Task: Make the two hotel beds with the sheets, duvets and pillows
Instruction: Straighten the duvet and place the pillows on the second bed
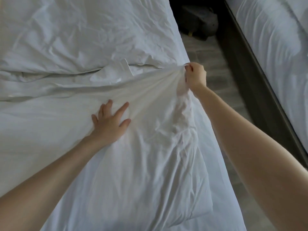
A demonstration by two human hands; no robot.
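Note:
A white duvet [136, 164] covers the near part of the bed in front of me, its top edge bunched into folds. My right hand [195, 75] grips that bunched edge at the bed's right side and pulls it taut. My left hand [110, 124] rests flat on the duvet with fingers spread, a little left of the stretched folds. Beyond the duvet's edge lies a wrinkled white pillow [80, 34] across the head of the bed. A second bed [273, 44] with white bedding stands at the far right.
A grey floor aisle [215, 67] runs between the two beds. A dark bag [198, 22] lies on the floor at the far end of the aisle. The second bed has a dark frame rail [260, 84] along its near side.

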